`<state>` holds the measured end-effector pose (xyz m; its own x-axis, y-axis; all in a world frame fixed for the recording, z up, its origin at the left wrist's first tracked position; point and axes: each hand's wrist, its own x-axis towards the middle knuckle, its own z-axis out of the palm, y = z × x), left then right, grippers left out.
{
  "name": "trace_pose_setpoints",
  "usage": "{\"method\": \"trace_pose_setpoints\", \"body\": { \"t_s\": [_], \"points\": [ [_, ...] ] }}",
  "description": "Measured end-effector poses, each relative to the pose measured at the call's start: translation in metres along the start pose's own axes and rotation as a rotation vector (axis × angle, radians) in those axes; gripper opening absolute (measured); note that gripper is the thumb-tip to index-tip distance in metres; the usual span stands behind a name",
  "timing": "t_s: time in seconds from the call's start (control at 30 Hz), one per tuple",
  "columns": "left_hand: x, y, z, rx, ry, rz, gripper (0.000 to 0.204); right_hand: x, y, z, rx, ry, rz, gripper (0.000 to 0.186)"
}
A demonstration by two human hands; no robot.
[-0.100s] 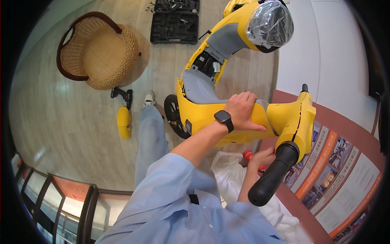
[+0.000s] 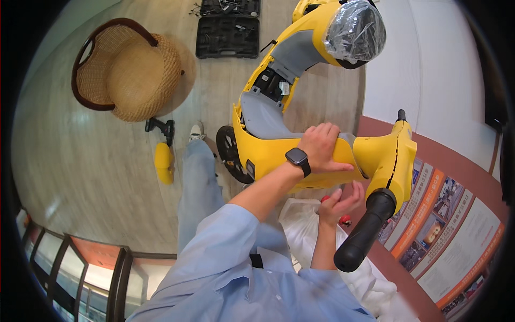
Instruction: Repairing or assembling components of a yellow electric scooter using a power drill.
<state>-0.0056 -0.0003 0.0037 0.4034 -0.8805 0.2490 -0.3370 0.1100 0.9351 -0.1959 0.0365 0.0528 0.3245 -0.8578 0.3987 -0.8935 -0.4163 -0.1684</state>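
Seen from the head camera, the right hand (image 2: 337,206) has shifted away from the black grip (image 2: 366,229) of a yellow scooter (image 2: 268,154) and turned its fingers up, loosely spread and unclenched beside the scooter's body; whether it touches is unclear. The left hand (image 2: 319,148), as before, grasps the scooter's upper edge. The scooter stands on the floor (image 2: 115,177) before the person.

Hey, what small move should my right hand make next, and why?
Perhaps bring your right hand to the near side of the yellow scooter body: that hand looks empty and loosely open close by, while your left hand rests on top, so two hands could steady it.
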Motion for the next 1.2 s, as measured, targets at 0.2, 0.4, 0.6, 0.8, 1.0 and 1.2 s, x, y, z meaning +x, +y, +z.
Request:
{"method": "trace_pose_setpoints", "body": {
  "t_s": [0.2, 0.4, 0.6, 0.8, 1.0, 1.2],
  "points": [
    [-0.001, -0.004, 0.010, -0.104, -0.011, -0.062, 0.042, 0.088, -0.075, 0.037, -0.198, 0.088, -0.090, 0.034],
    [-0.004, -0.016, 0.000, -0.272, -0.036, -0.144, 0.028, 0.079, -0.069, 0.054, -0.213, 0.173, 0.015, 0.034],
    [-0.051, -0.113, -0.041, -0.083, -0.261, -0.099, 0.029, 0.076, -0.066, 0.052, -0.301, 0.160, 0.097, 0.032],
    [-0.079, -0.200, -0.057, -0.133, -0.435, -0.209, 0.023, 0.078, -0.075, 0.057, -0.225, 0.193, 0.165, 0.032],
    [-0.085, -0.218, -0.044, -0.121, -0.312, -0.159, 0.018, 0.077, -0.078, 0.064, -0.161, 0.242, 0.145, 0.027],
    [-0.075, -0.212, -0.051, -0.031, -0.308, -0.096, 0.021, 0.079, -0.077, 0.061, -0.162, 0.245, 0.139, 0.021]
  ]
}}
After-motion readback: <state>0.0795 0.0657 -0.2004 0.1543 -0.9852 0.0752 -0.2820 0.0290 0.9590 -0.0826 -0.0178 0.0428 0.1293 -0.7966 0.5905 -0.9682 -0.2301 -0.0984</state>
